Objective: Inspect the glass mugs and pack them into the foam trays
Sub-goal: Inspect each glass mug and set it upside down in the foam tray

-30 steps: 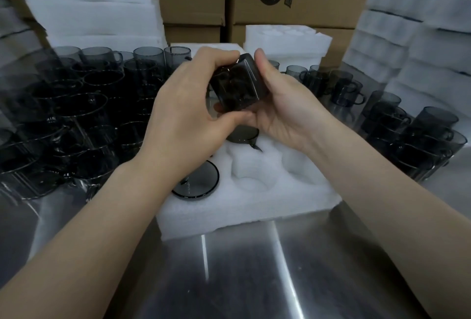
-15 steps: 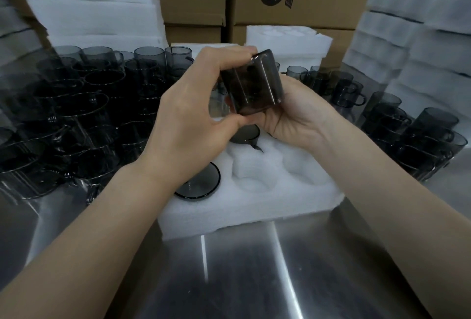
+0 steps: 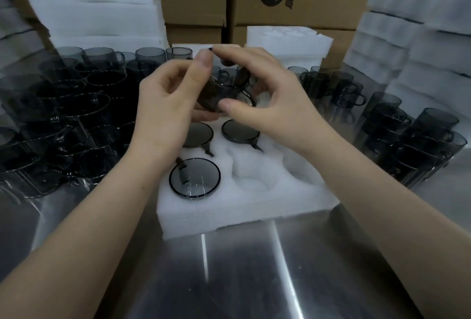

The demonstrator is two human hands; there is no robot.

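So: 3 mugs point(image 3: 195, 178) in foam tray point(image 3: 229, 216), 4th mug point(image 3: 221, 91) held above.

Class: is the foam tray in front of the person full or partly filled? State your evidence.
Partly filled. Three dark mugs sit in the foam tray; at least two pockets at its right show bare foam.

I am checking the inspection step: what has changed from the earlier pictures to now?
The glass mug was turned and now lies tilted above the foam tray. The right hand moved from behind it to grip with the thumb in front and fingers on top; the left hand still holds its left side. The packed mugs in the tray and the loose mugs on both sides stayed in place.
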